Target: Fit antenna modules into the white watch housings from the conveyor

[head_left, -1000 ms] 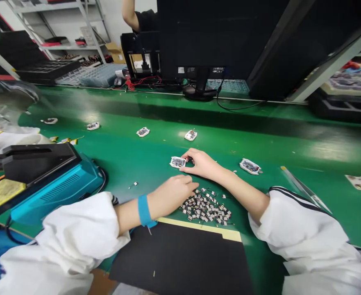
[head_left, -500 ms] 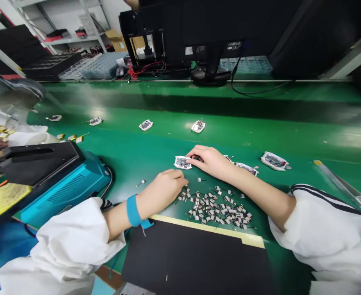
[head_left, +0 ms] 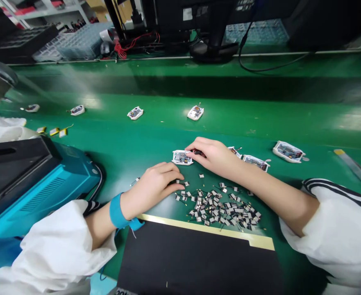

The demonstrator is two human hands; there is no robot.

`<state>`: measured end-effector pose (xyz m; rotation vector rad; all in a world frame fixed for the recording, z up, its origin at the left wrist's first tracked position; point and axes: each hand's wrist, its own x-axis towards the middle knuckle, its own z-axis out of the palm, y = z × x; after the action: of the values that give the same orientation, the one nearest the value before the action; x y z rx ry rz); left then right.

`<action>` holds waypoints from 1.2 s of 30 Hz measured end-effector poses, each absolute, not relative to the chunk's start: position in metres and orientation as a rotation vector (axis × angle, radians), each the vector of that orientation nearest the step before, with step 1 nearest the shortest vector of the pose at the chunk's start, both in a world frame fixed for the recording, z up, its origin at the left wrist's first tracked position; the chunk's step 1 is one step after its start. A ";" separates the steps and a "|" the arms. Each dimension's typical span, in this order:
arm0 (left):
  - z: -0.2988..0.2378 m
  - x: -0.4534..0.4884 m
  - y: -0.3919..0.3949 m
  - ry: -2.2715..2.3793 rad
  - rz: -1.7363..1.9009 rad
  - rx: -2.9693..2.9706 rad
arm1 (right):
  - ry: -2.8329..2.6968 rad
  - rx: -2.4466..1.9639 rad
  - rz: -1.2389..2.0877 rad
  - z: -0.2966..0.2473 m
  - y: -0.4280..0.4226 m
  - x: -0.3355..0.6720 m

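Note:
A white device casing with a circuit board inside [head_left: 182,157] lies on the green bench. My right hand [head_left: 212,155] is closed at its right end, thumb and forefinger on the edge; a dark object shows partly under the fingers, its kind hidden. Just in front, my left hand [head_left: 160,182], a teal band on its wrist, hovers low with thumb and fingers apart. By its fingertips lie small silvery modules with short leads, at the edge of a loose pile of modules [head_left: 212,207]. One single module [head_left: 201,176] sits between the hands and the pile.
More open casings stand behind, such as one casing [head_left: 195,112], and others lie right of my right forearm. A teal-and-black machine [head_left: 45,184] is at left, near yellow-edged batteries [head_left: 54,131]. A black folder [head_left: 198,258] lies in front; tweezers [head_left: 354,164] at far right.
My left thumb and fingers have parted from their earlier closed pinch near the modules. The right hand stays at the casing's edge. The view has tilted downward.

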<state>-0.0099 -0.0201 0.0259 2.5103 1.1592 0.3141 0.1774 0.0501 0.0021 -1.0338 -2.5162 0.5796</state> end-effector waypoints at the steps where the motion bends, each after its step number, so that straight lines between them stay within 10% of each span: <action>1: 0.027 -0.011 -0.020 1.136 0.315 2.496 | -2.517 -1.032 0.578 0.002 0.050 0.178; 36: 0.021 -0.009 -0.003 1.392 0.450 2.753 | -2.561 -0.992 0.624 -0.001 0.039 0.173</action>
<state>-0.0094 -0.0032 0.0208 2.7534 1.3915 0.4497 0.1728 0.0390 -0.0015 -0.9924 -2.5606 0.6237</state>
